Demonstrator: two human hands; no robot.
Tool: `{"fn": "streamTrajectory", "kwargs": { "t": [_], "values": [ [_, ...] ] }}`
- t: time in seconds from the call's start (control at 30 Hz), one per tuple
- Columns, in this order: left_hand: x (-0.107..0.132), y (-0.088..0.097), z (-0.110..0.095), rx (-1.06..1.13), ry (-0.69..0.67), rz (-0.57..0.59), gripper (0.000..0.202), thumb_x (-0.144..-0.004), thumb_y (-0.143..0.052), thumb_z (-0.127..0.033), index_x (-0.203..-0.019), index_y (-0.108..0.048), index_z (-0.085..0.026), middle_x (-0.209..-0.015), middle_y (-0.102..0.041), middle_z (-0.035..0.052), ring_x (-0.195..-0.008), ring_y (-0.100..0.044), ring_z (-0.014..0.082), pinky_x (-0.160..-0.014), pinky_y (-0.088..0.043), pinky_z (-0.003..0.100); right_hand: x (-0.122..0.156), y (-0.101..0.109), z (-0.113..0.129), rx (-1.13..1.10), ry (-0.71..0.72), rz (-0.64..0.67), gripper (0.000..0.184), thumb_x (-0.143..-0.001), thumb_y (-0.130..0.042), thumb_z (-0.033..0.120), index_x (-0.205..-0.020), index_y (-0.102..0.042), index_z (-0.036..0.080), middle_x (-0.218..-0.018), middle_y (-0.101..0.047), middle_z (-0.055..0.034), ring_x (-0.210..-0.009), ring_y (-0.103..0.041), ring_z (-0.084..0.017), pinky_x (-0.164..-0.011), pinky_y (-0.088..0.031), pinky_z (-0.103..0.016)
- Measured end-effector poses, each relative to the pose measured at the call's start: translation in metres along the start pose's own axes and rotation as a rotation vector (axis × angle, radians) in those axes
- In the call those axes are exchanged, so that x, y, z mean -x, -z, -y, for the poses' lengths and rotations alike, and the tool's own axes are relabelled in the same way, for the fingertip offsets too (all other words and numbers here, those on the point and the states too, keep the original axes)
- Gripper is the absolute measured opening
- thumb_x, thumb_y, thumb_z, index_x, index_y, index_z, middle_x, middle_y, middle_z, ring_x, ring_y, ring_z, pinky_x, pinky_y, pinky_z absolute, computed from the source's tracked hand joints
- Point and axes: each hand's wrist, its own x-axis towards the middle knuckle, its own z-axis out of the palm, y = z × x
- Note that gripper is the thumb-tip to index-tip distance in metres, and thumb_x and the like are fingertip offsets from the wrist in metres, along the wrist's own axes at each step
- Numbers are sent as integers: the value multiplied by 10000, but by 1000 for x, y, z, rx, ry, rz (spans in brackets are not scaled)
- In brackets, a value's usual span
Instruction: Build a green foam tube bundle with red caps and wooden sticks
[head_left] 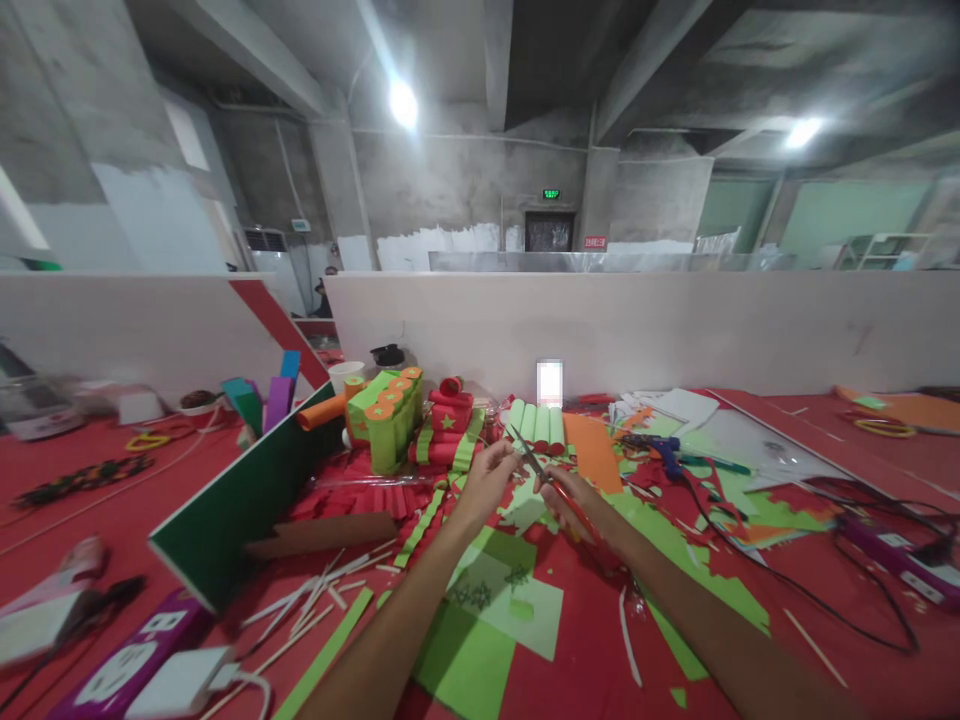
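Over the middle of the red table, my right hand (568, 497) is closed around a pair of scissors (529, 456), whose blades point up and to the left. Just left of the blades, my left hand (491, 470) has its fingers pinched together; whatever is in them is too small to make out. Below my hands lie green paper sheets (469, 670), and a paler sheet (546, 628) with dark star outlines drawn on it. Beyond the hands stand pale green paper rolls (541, 425) with red ends, beside an orange sheet (592, 450).
Left of my hands are a green paper model (385, 440) with orange discs and a red star-marked model (448, 420). A dark green board (240, 510) leans there. On the right lie a blue glue gun (664, 450), cables and a purple power strip (900, 560).
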Motion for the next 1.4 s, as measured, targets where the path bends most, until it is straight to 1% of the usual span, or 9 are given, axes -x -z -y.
{"fn": "streamTrajectory", "kwargs": {
  "t": [0.1, 0.2, 0.37, 0.67, 0.87, 1.03, 1.23, 1.4],
  "values": [
    [0, 0, 1, 9, -10, 10, 208, -767, -577, -329, -657, -494, -173, -594, -514, -38, -569, -505, 91, -564, -383, 194, 0, -1, 0, -8, 7, 6, 355, -860, -480, 566, -911, -514, 216, -646, -422, 45, -477, -369, -77, -430, -291, -196],
    [-2, 1, 3, 4, -11, 15, 203, -767, -576, -320, -655, -492, -173, -591, -515, -40, -562, -498, 88, -559, -379, 191, -1, -1, -2, -4, 10, -16, 366, -852, -486, 575, -900, -517, 214, -633, -422, 44, -478, -367, -83, -433, -286, -205],
    [-4, 4, 6, -18, -7, 30, 205, -770, -573, -312, -651, -483, -172, -586, -525, -40, -546, -475, 81, -553, -368, 189, -1, 2, 1, 57, 9, -2, 348, -859, -485, 561, -884, -516, 216, -630, -423, 47, -484, -364, -87, -454, -291, -214],
    [-4, 9, 11, -63, -52, 56, 212, -804, -559, -334, -681, -507, -170, -590, -498, -39, -537, -454, 80, -559, -377, 199, -2, 10, 4, 191, 69, 20, 355, -857, -485, 563, -866, -525, 210, -651, -450, 38, -541, -413, -113, -492, -310, -222],
    [-5, 10, 15, -73, -48, 42, 206, -820, -554, -350, -722, -529, -170, -606, -531, -33, -561, -481, 87, -568, -384, 198, -3, 13, 6, 242, 120, 37, 350, -881, -457, 541, -830, -511, 199, -667, -456, 34, -570, -425, -116, -521, -321, -227],
    [-5, 10, 16, -96, -55, 28, 218, -827, -552, -369, -743, -541, -168, -610, -542, -32, -570, -490, 86, -575, -383, 197, -4, 15, 5, 258, 96, 66, 365, -898, -414, 547, -840, -516, 201, -642, -463, 36, -546, -424, -111, -506, -317, -224],
    [-6, 10, 14, -130, -74, 13, 243, -824, -554, -385, -719, -526, -168, -589, -530, -38, -558, -491, 87, -561, -375, 196, -6, 15, 2, 230, 44, 78, 406, -887, -396, 588, -860, -526, 204, -622, -458, 39, -528, -426, -109, -492, -325, -219],
    [-5, 9, 13, -130, -64, 1, 261, -812, -559, -410, -718, -529, -169, -582, -532, -36, -550, -497, 92, -552, -373, 198, -7, 16, -1, 248, 65, 80, 420, -873, -409, 606, -884, -528, 203, -639, -475, 34, -541, -439, -112, -503, -336, -221]
  ]
}}
